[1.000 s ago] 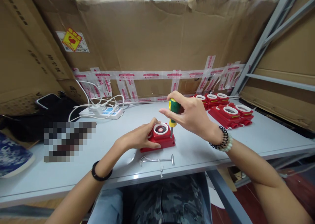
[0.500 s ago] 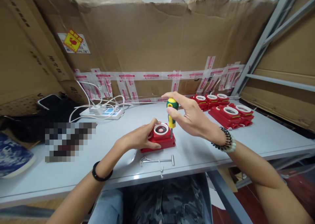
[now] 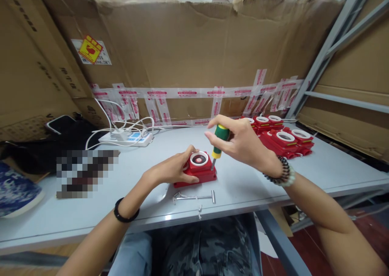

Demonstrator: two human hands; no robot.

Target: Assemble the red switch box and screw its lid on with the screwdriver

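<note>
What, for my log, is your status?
Left hand on red rectangular box. Right hand holding green-yellow screwdriver, tip at box. Silver T-shaped tool in front.

Makeshift assembly workshop
The workbench [image 3: 252, 183] is backed by taped cardboard [image 3: 194, 45]; a screwdriver [image 3: 222, 133] is held and red housings [image 3: 278, 145] are grouped.

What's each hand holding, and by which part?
Right hand: screwdriver, by its green-and-yellow handle. Left hand: red box, clasped around its left end while it sits on the table.
</note>
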